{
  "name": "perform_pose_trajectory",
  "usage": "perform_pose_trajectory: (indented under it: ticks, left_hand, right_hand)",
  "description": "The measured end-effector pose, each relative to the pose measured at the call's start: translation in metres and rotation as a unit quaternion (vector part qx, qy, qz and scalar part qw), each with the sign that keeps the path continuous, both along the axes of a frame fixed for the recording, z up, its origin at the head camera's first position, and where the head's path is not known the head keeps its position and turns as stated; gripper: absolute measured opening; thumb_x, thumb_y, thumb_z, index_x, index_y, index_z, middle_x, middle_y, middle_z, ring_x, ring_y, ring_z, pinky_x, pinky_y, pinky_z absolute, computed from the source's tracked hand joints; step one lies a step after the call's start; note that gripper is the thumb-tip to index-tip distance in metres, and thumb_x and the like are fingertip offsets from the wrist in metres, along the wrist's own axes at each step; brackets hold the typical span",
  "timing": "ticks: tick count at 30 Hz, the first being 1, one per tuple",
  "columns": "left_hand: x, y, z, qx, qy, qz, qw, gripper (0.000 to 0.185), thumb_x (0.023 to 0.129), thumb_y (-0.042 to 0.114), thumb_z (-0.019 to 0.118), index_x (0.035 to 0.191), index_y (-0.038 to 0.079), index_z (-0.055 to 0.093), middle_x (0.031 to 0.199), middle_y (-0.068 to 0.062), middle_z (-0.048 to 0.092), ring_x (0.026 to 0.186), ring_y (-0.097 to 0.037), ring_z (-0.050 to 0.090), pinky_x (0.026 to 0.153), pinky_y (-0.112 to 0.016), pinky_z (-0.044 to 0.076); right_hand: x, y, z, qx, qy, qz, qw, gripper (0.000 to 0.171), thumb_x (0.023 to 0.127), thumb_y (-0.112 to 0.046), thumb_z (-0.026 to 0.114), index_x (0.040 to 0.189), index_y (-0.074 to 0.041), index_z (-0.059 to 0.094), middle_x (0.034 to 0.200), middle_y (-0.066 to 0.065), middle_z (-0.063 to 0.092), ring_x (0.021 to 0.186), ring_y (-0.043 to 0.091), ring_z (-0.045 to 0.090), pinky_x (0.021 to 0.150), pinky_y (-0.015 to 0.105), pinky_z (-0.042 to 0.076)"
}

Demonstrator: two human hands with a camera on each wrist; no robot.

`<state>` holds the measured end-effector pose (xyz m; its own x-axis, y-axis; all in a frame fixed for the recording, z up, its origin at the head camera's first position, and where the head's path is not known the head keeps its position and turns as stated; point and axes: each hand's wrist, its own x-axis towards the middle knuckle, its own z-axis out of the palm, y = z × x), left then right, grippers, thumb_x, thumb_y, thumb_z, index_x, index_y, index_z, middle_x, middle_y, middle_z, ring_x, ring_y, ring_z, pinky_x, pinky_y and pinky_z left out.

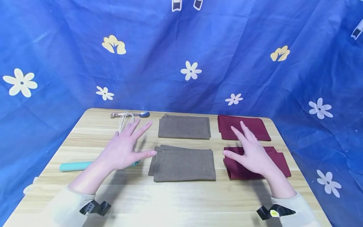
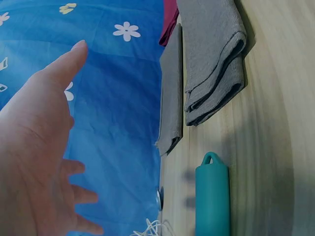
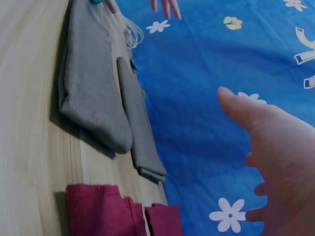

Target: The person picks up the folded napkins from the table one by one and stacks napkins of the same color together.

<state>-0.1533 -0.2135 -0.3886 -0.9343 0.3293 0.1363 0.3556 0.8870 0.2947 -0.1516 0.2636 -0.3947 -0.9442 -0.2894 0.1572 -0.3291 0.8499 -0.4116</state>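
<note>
Both hands are held above the table with fingers spread and nothing in them. My left hand hovers over a teal rod, whose middle it covers in the head view; a small loop tops the rod's end in the left wrist view. Beyond those fingers show the pale wires of a whisk, its handle mostly hidden. My right hand is above the nearer folded maroon cloth, fingertips overlapping the farther maroon cloth. Between the hands lie two folded grey cloths, a nearer one and a farther one.
A spoon lies along the back edge of the light wooden table. Blue flower-print fabric hangs behind the table and at both sides. Each sleeve carries a black wrist strap.
</note>
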Motion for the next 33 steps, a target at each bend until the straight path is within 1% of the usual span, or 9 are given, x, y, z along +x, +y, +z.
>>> perform_pose_trajectory:
  ticks: [4,7,10,14,17,20,24,27,33]
  left_hand:
    - [0.0,0.001,-0.003,0.022,0.002,-0.012,0.9997,0.104,0.087,0.083,0.064,0.169,0.042,0.015,0.176,-0.012,0.014,0.154,-0.046,0.026,0.107,-0.081,0.033]
    - [-0.001,0.003,-0.005,0.027,-0.001,-0.011,0.9996,0.104,0.086,0.084,0.063,0.169,0.042,0.017,0.174,-0.013,0.022,0.15,-0.048,0.035,0.099,-0.083,0.038]
    - [0.0,0.005,-0.006,0.029,-0.017,-0.002,0.9994,0.104,0.084,0.087,0.061,0.168,0.046,0.016,0.171,-0.013,0.03,0.148,-0.046,0.039,0.099,-0.087,0.032]
    - [0.002,0.006,-0.007,0.047,-0.04,0.009,0.998,0.103,0.083,0.088,0.062,0.167,0.05,0.017,0.168,-0.008,0.038,0.151,-0.038,0.038,0.105,-0.089,0.016]
    - [0.003,0.007,-0.009,0.078,-0.051,0.009,0.9956,0.104,0.083,0.084,0.067,0.168,0.045,0.021,0.165,-0.007,0.043,0.148,-0.037,0.043,0.109,-0.087,0.011]
    - [0.003,0.009,-0.012,0.128,-0.067,0.001,0.9895,0.102,0.086,0.072,0.076,0.168,0.033,0.028,0.163,-0.01,0.045,0.139,-0.039,0.053,0.115,-0.075,0.027]
    - [0.0,0.012,-0.02,0.194,-0.101,-0.004,0.9759,0.098,0.088,0.052,0.085,0.166,0.021,0.036,0.161,-0.016,0.047,0.129,-0.043,0.061,0.104,-0.059,0.052]
    - [-0.001,0.015,-0.026,0.226,-0.127,0.003,0.9659,0.095,0.088,0.045,0.088,0.165,0.02,0.038,0.159,-0.019,0.048,0.129,-0.043,0.061,0.104,-0.056,0.052]
    - [-0.001,0.02,-0.033,0.267,-0.156,0.016,0.9508,0.091,0.089,0.038,0.088,0.164,0.019,0.04,0.157,-0.026,0.048,0.13,-0.045,0.06,0.104,-0.057,0.052]
  right_hand:
    - [0.001,-0.001,0.0,-0.05,-0.022,0.011,0.998,0.098,0.089,-0.065,0.078,0.168,-0.029,0.032,0.177,0.002,0.012,0.158,0.039,0.021,0.114,0.075,0.031]
    - [0.0,-0.002,-0.001,-0.078,-0.034,0.025,0.996,0.095,0.089,-0.059,0.081,0.166,-0.024,0.038,0.175,0.005,0.019,0.156,0.039,0.027,0.115,0.071,0.033]
    - [-0.001,-0.003,-0.003,-0.091,-0.034,0.039,0.995,0.088,0.091,-0.052,0.082,0.162,-0.018,0.044,0.172,0.01,0.028,0.153,0.039,0.032,0.116,0.068,0.035]
    - [-0.001,-0.003,-0.006,-0.118,-0.028,0.054,0.991,0.078,0.093,-0.041,0.084,0.157,-0.012,0.051,0.166,0.013,0.039,0.146,0.038,0.044,0.111,0.064,0.043]
    - [-0.001,-0.004,-0.009,-0.156,-0.039,0.066,0.985,0.074,0.092,-0.031,0.086,0.155,-0.009,0.053,0.161,0.014,0.045,0.136,0.039,0.055,0.106,0.061,0.05]
    - [-0.002,-0.006,-0.013,-0.194,-0.066,0.065,0.977,0.073,0.092,-0.024,0.087,0.154,-0.008,0.053,0.156,0.015,0.051,0.128,0.041,0.063,0.101,0.058,0.054]
    - [-0.001,-0.01,-0.017,-0.233,-0.107,0.055,0.965,0.072,0.092,-0.02,0.086,0.155,-0.007,0.052,0.153,0.017,0.055,0.124,0.045,0.065,0.098,0.057,0.056]
    - [-0.001,-0.011,-0.02,-0.247,-0.125,0.048,0.96,0.069,0.093,-0.018,0.085,0.154,-0.007,0.054,0.152,0.018,0.056,0.123,0.044,0.066,0.097,0.052,0.058]
    - [-0.001,-0.014,-0.027,-0.278,-0.155,0.034,0.948,0.064,0.094,-0.013,0.083,0.151,-0.004,0.056,0.148,0.023,0.058,0.121,0.043,0.067,0.089,0.027,0.059]
